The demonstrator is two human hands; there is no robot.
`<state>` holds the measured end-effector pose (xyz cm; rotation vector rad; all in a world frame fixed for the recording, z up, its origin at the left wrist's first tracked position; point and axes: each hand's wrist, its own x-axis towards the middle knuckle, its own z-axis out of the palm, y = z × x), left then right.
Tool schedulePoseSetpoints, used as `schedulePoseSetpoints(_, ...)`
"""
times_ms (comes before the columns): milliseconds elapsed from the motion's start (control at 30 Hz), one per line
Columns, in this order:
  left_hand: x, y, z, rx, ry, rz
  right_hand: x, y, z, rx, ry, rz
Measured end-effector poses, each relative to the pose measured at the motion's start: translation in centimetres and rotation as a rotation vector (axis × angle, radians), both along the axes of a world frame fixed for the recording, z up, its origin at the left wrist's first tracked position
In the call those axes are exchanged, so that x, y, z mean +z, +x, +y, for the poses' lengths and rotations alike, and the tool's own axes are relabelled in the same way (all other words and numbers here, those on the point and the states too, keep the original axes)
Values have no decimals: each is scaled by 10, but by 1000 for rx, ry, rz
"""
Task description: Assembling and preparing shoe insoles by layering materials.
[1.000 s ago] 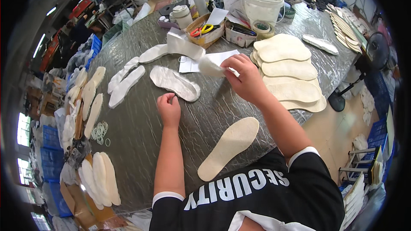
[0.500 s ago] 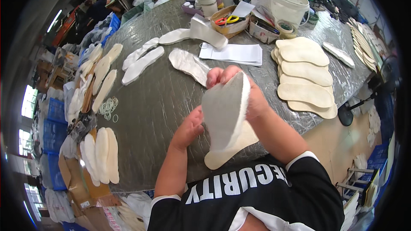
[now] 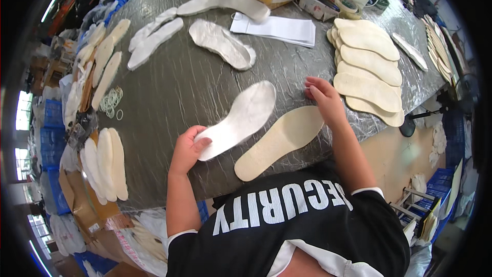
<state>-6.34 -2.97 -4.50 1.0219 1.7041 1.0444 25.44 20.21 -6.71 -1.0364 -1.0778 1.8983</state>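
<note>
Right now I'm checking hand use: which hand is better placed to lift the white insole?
Left. The left hand already grips the white insole at its near end; the right hand rests beside the tan insole.

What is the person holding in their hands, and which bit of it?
The left hand grips the white insole by its near heel end, flat on the table. The right hand holds nothing; it rests beside the tan insole.

White insole flat on table, heel pinched; tan insole flat just beside, overhanging edge.
</note>
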Motion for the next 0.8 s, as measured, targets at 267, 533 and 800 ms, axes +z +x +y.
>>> schedulePoseSetpoints(267, -2, 8, -16, 80, 112, 235, 36, 33, -51, 306, 680, -1055)
schedulePoseSetpoints(533, -7, 9, -40, 161, 348, 136, 64, 55, -61, 594, 436, -275)
schedulePoseSetpoints(800, 50, 22, -38, -75, 291, 67, 83, 21, -69, 563, 648, 44)
